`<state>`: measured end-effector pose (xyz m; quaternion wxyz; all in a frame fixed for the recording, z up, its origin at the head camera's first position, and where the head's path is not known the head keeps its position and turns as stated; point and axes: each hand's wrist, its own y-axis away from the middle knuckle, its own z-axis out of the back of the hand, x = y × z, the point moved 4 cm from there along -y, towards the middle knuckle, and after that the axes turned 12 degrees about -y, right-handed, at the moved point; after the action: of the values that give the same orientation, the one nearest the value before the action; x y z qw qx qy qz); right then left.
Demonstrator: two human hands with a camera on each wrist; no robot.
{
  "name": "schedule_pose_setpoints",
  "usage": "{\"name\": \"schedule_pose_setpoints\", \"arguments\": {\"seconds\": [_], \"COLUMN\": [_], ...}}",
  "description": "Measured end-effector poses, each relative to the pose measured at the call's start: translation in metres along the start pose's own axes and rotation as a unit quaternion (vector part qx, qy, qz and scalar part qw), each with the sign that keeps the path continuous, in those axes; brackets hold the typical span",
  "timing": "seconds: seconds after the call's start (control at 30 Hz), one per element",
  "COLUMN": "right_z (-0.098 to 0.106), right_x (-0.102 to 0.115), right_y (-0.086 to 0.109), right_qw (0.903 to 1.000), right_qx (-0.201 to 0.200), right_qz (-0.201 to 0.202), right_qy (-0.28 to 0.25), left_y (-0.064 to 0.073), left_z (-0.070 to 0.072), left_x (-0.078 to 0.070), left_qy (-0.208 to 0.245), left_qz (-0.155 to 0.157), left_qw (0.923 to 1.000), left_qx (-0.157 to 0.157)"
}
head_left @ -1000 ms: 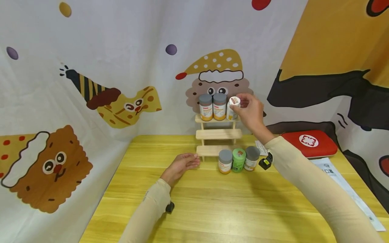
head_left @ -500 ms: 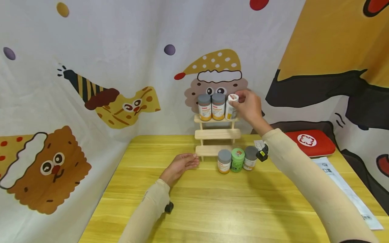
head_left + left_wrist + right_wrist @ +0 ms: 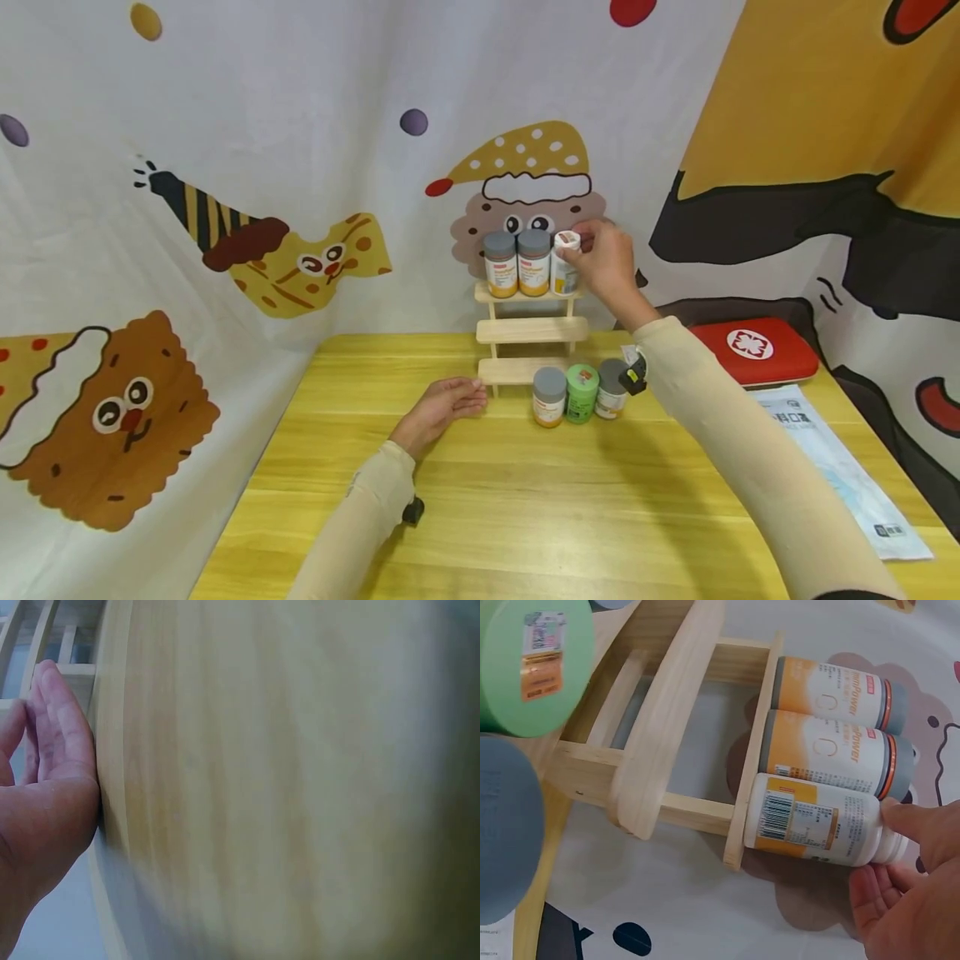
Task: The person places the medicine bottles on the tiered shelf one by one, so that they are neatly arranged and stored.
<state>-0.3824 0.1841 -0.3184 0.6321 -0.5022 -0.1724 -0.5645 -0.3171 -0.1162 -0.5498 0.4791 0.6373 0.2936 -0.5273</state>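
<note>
My right hand [image 3: 606,260] pinches a white pill bottle [image 3: 810,825] near its cap, thumb on one side and fingers on the other. The bottle stands upright at the right end of the top step of a small wooden three-step rack [image 3: 531,331]. Beside it on that step are two grey-lidded jars [image 3: 501,265] with orange and white labels. My left hand [image 3: 438,408] lies low by the rack's left side, fingers fairly straight, fingertips right at the end of the bottom step [image 3: 517,369]. The left wrist view shows that hand [image 3: 56,765] along the tabletop.
In front of the rack's right side stand a grey-lidded jar [image 3: 550,398], a green tub [image 3: 582,393] and another grey-lidded jar [image 3: 611,390]. Farther right are a red first-aid case [image 3: 780,354] and a flat white packet [image 3: 840,467]. A printed curtain [image 3: 375,67] hangs behind the table.
My right hand has shifted slightly left and brought the tilted white bottle more upright, closer to the two jars. The left hand has kept its place at the rack; the head view has shifted a little.
</note>
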Motion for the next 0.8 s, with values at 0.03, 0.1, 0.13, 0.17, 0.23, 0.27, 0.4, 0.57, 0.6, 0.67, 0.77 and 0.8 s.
{"name": "schedule_pose_setpoints", "arguments": {"seconds": [0.03, 0.1, 0.13, 0.17, 0.23, 0.27, 0.4, 0.57, 0.6, 0.67, 0.77, 0.8], "right_z": [-0.001, -0.002, -0.003, -0.003, -0.003, -0.003, -0.003, -0.004, -0.004, -0.003, -0.002, -0.002], "right_x": [0.000, -0.001, -0.002, -0.002, -0.002, -0.003, -0.003, -0.005, -0.006, -0.007, -0.008, -0.008], "right_y": [0.001, 0.002, 0.002, 0.002, 0.002, 0.002, 0.002, 0.003, 0.003, 0.006, 0.010, 0.011], "right_qw": [1.0000, 1.0000, 0.9999, 0.9999, 0.9998, 0.9998, 0.9997, 0.9992, 0.9991, 0.9987, 0.9981, 0.9979], "right_qx": [-0.002, -0.007, -0.009, -0.012, -0.015, -0.016, -0.017, -0.022, -0.025, -0.032, -0.042, -0.044], "right_qz": [0.002, 0.004, 0.007, 0.010, 0.014, 0.015, 0.019, 0.032, 0.035, 0.040, 0.045, 0.047], "right_qy": [0.001, 0.001, 0.003, 0.003, 0.004, 0.003, 0.001, -0.004, -0.003, -0.002, 0.003, 0.004], "left_y": [0.000, 0.000, 0.000, 0.000, 0.000, 0.000, 0.000, 0.000, 0.000, 0.001, 0.002, 0.002], "left_z": [0.000, 0.001, 0.000, 0.000, 0.000, 0.000, -0.001, -0.001, -0.001, -0.001, 0.000, 0.000], "left_x": [0.000, 0.000, 0.000, 0.000, 0.000, 0.000, -0.001, -0.002, -0.003, -0.003, -0.002, -0.002], "left_qy": [0.001, 0.000, 0.000, 0.001, 0.002, 0.002, 0.006, 0.019, 0.018, 0.012, 0.005, 0.003], "left_qz": [0.000, 0.001, 0.001, 0.002, 0.003, 0.003, 0.001, -0.002, -0.003, -0.005, -0.004, -0.004], "left_qw": [1.0000, 1.0000, 1.0000, 1.0000, 1.0000, 1.0000, 1.0000, 0.9998, 0.9998, 0.9999, 1.0000, 1.0000], "left_qx": [0.000, 0.000, -0.001, -0.001, -0.003, -0.003, -0.003, 0.002, 0.003, 0.005, 0.003, 0.002]}}
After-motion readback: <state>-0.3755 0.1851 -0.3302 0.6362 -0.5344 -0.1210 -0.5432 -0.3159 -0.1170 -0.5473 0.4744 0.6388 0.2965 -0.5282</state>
